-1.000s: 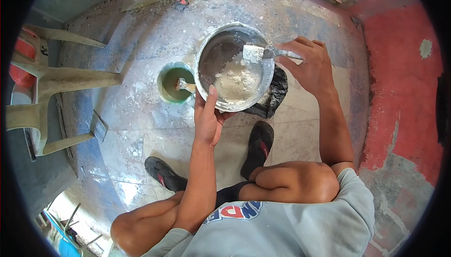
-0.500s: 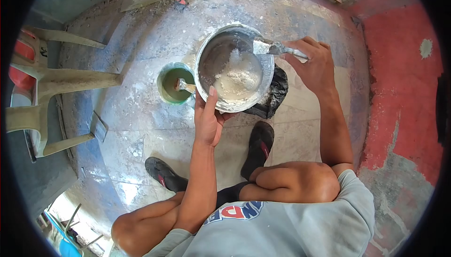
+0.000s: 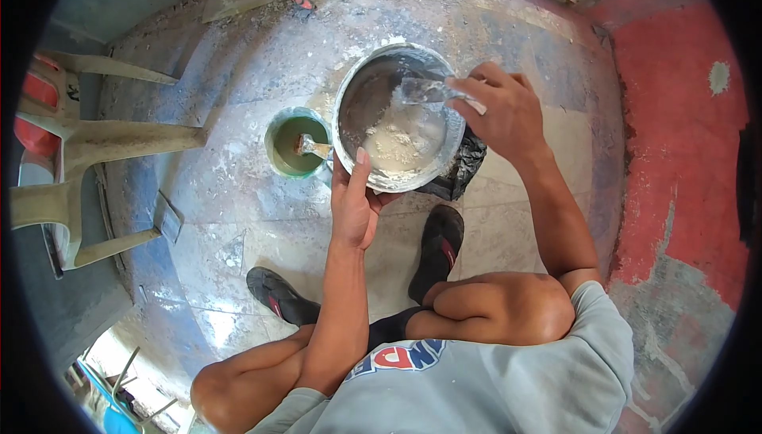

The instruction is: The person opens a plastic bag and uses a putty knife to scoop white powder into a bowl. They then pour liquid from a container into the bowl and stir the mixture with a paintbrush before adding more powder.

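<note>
My left hand grips the near side of a white bucket, thumb over the rim and fingers below. Inside lie a heap of pale powder and some greyish wet-looking matter around it. My right hand is closed on the handle of a putty knife. The knife's whitish, caked blade is over the bucket's opening, above the powder. Left of the bucket stands a smaller green pail with murky liquid. A paintbrush leans in it, its far end hidden by the bucket.
A black plastic bag lies on the floor, partly behind the bucket. Plastic chairs lie at left. A flat square piece rests near them. A red object is farther back. A red wall borders the right.
My right hand has moved left with the putty knife, bringing its blade from the bucket's right rim to above the powder. The left hand and bucket have barely shifted.
</note>
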`<state>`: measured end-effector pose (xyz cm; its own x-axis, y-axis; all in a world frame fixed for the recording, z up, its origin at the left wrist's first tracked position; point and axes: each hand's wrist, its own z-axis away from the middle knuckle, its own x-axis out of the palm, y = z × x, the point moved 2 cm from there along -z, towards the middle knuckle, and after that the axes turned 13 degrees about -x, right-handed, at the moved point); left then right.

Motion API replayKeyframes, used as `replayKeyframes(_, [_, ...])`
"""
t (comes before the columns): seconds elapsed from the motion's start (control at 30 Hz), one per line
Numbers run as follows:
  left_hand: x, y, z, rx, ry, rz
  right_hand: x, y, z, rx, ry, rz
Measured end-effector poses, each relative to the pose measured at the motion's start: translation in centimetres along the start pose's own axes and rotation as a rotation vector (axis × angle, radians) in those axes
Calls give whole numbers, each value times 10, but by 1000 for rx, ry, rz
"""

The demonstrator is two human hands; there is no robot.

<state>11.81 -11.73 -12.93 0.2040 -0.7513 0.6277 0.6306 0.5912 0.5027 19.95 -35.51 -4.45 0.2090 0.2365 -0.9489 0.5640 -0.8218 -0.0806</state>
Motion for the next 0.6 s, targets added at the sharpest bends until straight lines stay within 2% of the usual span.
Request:
replayKeyframes(0.23, [2, -5, 0, -40, -26, 53, -3, -37, -12, 88, -83, 114])
replayKeyframes(0.6, [1, -6, -2, -29, -39, 69, -6, -43, -3, 219, -301, 103])
